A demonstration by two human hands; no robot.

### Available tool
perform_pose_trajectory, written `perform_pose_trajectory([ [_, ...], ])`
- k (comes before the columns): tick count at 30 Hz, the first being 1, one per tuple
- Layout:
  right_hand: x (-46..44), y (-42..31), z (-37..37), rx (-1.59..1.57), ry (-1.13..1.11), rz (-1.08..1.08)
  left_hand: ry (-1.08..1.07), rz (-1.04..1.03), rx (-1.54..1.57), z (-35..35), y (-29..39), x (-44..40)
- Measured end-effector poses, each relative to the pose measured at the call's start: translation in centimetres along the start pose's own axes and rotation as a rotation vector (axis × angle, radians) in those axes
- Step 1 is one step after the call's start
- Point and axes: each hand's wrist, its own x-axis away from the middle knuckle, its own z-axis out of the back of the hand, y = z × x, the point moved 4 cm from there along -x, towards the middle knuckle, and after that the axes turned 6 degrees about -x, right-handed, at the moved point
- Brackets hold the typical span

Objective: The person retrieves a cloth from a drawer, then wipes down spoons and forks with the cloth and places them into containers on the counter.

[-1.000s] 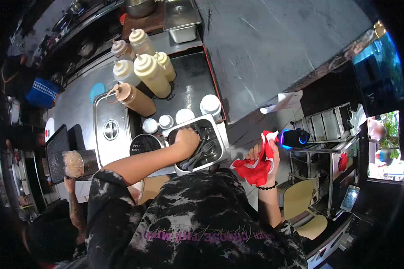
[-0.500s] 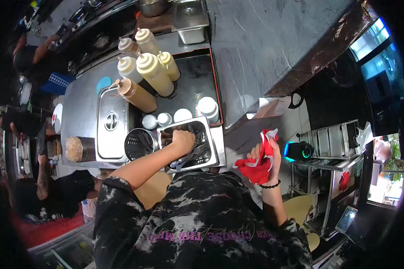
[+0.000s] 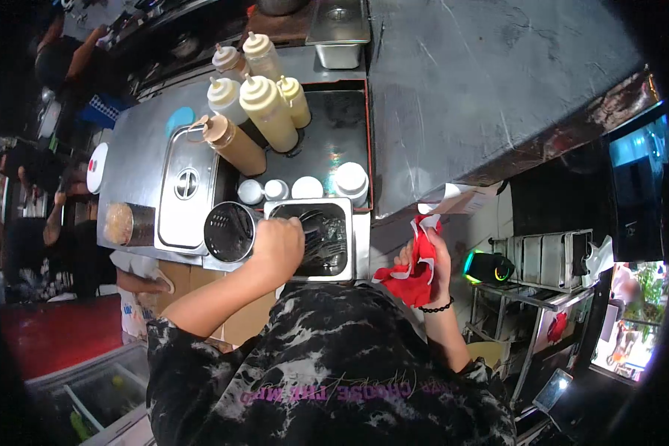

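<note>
My left hand is closed, over the left rim of a rectangular metal pan. Dark cutlery lies inside this pan, part of it behind my fingers. What the hand grips, if anything, is hidden. Just left of the hand stands a round perforated metal holder. My right hand, with a beaded bracelet at the wrist, is wrapped round a crumpled red cloth with white edging. It is held off to the right of the counter, in the air.
Several squeeze bottles and white-lidded containers stand on a dark tray. A lidded steel pan is to the left. A dark stone ledge runs along the right. Co-workers are at far left.
My left hand has come out from the middle of the pan toward its left rim, beside the perforated holder. My right hand still holds the red cloth. The view has shifted slightly.
</note>
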Motion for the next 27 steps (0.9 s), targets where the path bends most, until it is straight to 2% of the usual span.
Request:
perform_pose_trajectory([
  [1,-0.2,0.1,-0.1,0.003,-0.003,-0.006,-0.103,0.017,0.07,0.2,-0.6,0.5],
  [2,-0.4,0.3,-0.2,-0.006,-0.003,-0.021,-0.106,0.022,0.07,0.0,-1.2,1.0],
  [4,-0.6,0.6,-0.5,-0.016,-0.005,-0.038,0.11,-0.026,0.179,0.3,-2.7,2.4],
  [6,-0.6,0.9,-0.9,-0.005,-0.009,-0.031,0.059,-0.026,0.175,0.2,-4.2,3.4],
  [8,-0.7,1.2,-1.1,0.005,-0.024,-0.04,-0.11,0.092,0.621,-0.4,-5.5,4.2],
  [9,-0.8,1.4,-1.3,0.017,-0.039,-0.047,-0.261,0.167,0.955,-0.5,-5.6,4.6],
  [10,-0.9,1.6,-1.6,0.015,-0.041,-0.047,-0.26,0.168,0.952,-0.7,-5.6,4.9],
  [12,-0.7,2.2,-2.3,0.039,-0.018,-0.047,-0.273,0.216,1.498,-1.7,-4.8,6.0],
  [16,-0.2,3.6,-5.5,0.02,-0.105,-0.047,-0.196,0.18,1.925,-3.3,-3.0,6.5],
  [18,-0.3,3.7,-6.6,-0.052,0.006,0.091,-0.183,0.151,1.949,-3.6,-2.5,6.7],
  [19,0.0,3.4,-7.4,0.021,-0.114,0.17,-0.143,0.138,1.948,-3.8,-2.3,6.8],
  [20,0.2,3.6,-8.1,0.025,-0.118,0.172,-0.102,0.126,1.947,-3.9,-2.2,6.9],
  [22,1.4,2.5,-10.4,0.301,-0.22,0.617,-0.067,0.162,1.825,-3.4,-2.5,7.1],
  [23,1.8,2.9,-11.5,0.334,-0.213,0.718,-0.082,0.192,1.77,-3.1,-2.6,7.2],
  [24,2.4,2.3,-14.8,0.609,-0.312,0.914,-0.097,0.218,1.714,-2.7,-2.8,7.3],
  [26,2.3,3.0,-19.0,1.564,-0.453,1.533,0.15,0.16,1.33,-0.9,-3.4,7.6],
  [27,1.5,4.6,-20.1,1.693,-0.432,1.485,0.31,-0.037,1.178,-1.9,-2.8,7.6],
])
